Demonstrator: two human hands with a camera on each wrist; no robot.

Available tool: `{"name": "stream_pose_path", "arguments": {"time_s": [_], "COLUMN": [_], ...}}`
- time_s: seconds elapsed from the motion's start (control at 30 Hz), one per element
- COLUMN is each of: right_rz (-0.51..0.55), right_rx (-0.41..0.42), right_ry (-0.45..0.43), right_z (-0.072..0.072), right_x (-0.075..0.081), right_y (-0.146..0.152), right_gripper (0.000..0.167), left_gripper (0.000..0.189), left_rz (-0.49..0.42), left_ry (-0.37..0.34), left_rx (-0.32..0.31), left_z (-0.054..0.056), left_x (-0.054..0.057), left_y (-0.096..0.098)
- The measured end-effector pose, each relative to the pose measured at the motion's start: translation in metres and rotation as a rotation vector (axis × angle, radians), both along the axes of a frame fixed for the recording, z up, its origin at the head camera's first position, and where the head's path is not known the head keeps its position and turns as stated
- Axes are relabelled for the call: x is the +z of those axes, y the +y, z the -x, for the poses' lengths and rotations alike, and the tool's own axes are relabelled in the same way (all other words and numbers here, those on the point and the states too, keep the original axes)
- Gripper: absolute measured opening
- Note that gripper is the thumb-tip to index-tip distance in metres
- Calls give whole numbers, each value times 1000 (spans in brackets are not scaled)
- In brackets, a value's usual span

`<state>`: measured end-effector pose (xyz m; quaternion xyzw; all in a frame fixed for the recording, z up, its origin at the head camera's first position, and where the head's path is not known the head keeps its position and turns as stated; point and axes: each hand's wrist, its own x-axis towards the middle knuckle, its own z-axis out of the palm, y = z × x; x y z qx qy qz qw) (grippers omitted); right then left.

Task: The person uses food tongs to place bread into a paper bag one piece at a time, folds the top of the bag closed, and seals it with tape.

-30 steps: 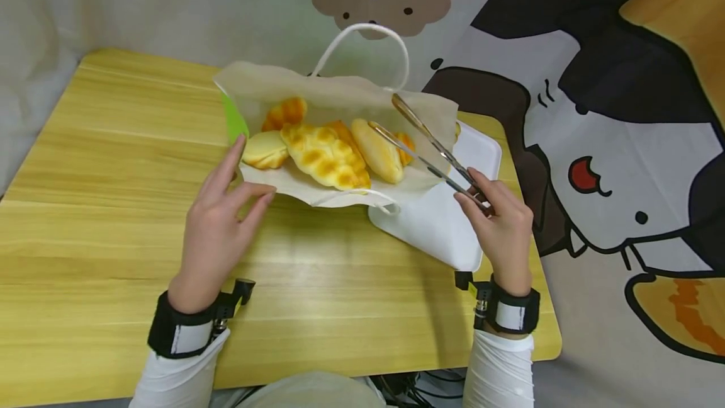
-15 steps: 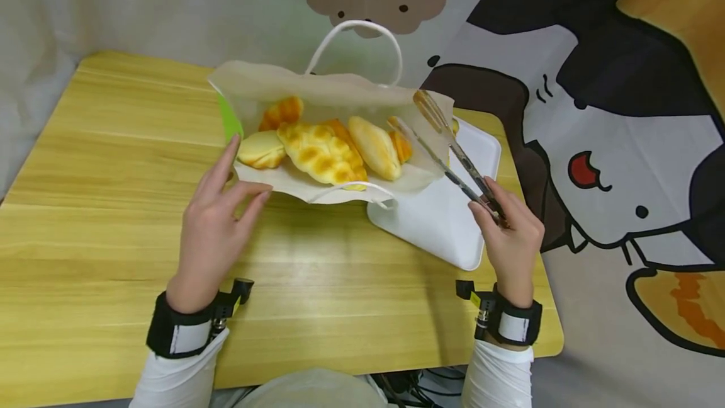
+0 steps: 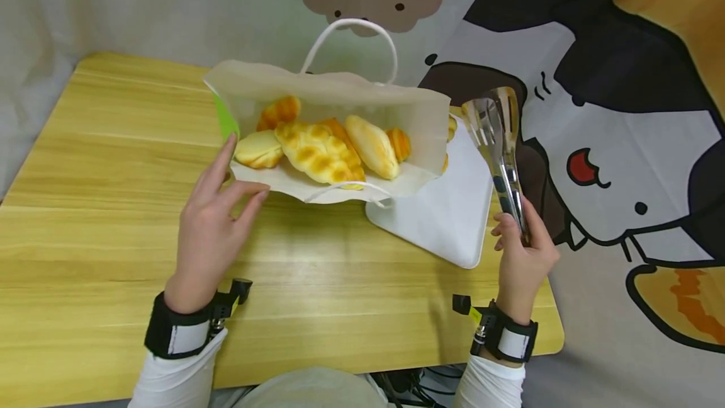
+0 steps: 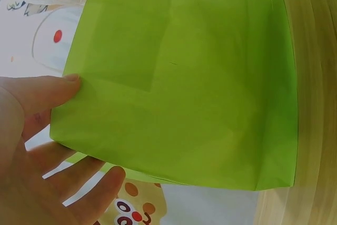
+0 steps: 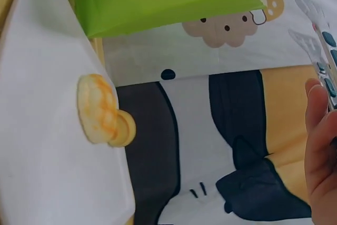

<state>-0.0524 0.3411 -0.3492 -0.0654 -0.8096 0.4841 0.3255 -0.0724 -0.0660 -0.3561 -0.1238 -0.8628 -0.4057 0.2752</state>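
Note:
My left hand [image 3: 209, 225] pinches the rim of a green paper bag [image 4: 184, 88] at its left corner, the thumb on the outer face. Its mouth stands wide, showing the pale inner wall [image 3: 427, 121]. Inside lie several breads, among them a braided loaf [image 3: 320, 153], a pale oblong roll [image 3: 372, 147] and a round bun [image 3: 259, 148]. To the right of the bag, my right hand [image 3: 523, 263] holds metal tongs [image 3: 501, 143] by the handle end. Nothing shows between the tongs' tips, which stand a little apart above the tray's right edge.
A white tray [image 3: 436, 225] lies right of the bag, partly under its edge. On it sit a scored bread [image 5: 96, 109] and a small round tart-like piece [image 5: 124, 129], mostly hidden in the head view. White rope handles [image 3: 354, 22] rise from the bag. A cartoon cloth [image 3: 600, 93] hangs behind.
The right hand has moved the tongs from over the bag's mouth rightward, past the bag's right edge, and their arms have come closer together. The left hand stays at the bag's rim.

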Motion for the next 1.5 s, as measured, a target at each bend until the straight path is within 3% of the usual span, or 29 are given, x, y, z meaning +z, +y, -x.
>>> {"name": "stream_pose_path", "arguments": {"time_s": [0.23,0.47,0.7,0.93,1.23,1.5], "right_rz": [84,274,327,382,412,306], "right_rx": [-40,-62,-117,-132,-153,-227], "right_ry": [-43,-50,-149,-187,-276,-452], "right_z": [-6,-10,-13,-20,-21,-15], "right_x": [-14,-36,-55,-67,-77,-96], "right_y": [-2,-6,-2,-2,-5,6], "right_gripper": [30,28,30,31,34,41], "left_gripper": [9,9,10,9,10,9], "left_rz": [28,-3,-25,34,40,56], "left_ry": [-5,-8,-11,-20,-27,-34], "left_rx": [2,0,-4,-1,5,2], "left_z": [1,1,0,1,0,1], "left_x": [0,-1,-1,-1,-2,-3], "left_y": [-1,0,1,0,-1,-2]}}
